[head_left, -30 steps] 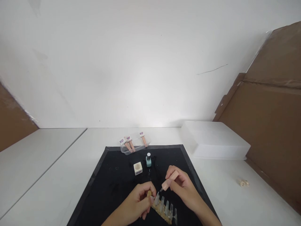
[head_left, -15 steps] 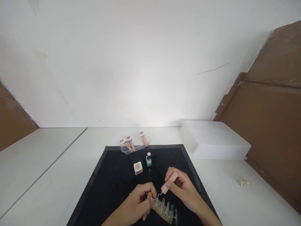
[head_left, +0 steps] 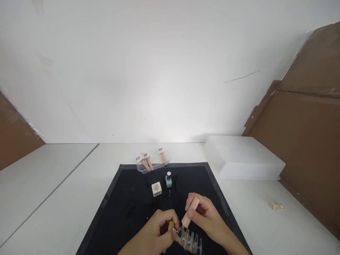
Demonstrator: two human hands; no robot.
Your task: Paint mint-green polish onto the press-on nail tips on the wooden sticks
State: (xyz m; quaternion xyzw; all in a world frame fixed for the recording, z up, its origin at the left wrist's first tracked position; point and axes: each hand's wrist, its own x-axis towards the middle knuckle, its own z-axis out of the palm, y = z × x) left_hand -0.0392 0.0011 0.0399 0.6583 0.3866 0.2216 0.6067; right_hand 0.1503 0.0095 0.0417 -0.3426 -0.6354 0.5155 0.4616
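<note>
Over the near part of the black mat [head_left: 127,202], my left hand [head_left: 158,233] is closed on one end of a tan nail-tip stand [head_left: 171,225]. A row of clear false nail tips [head_left: 191,241] sticks up from this stand, slanting toward the right. Between the thumb and fingers of my right hand [head_left: 207,217] is a pink nail polish brush [head_left: 190,212], gripped by its handle. Its brush end points down at the nail tip closest to my left fingers and appears to touch it; the bristles are too small to make out.
Farther back on the mat stand a teal nail polish bottle [head_left: 168,181] and a white cube [head_left: 156,189] with a round top. Behind them, a clear tray [head_left: 145,171] holds several pink tubes [head_left: 163,158]. At right are a white plastic box [head_left: 247,161] and small beige pieces [head_left: 276,206].
The brush handle has tipped more upright and its lower end has come slightly down. My left hand and the stand have shifted a little right and down.
</note>
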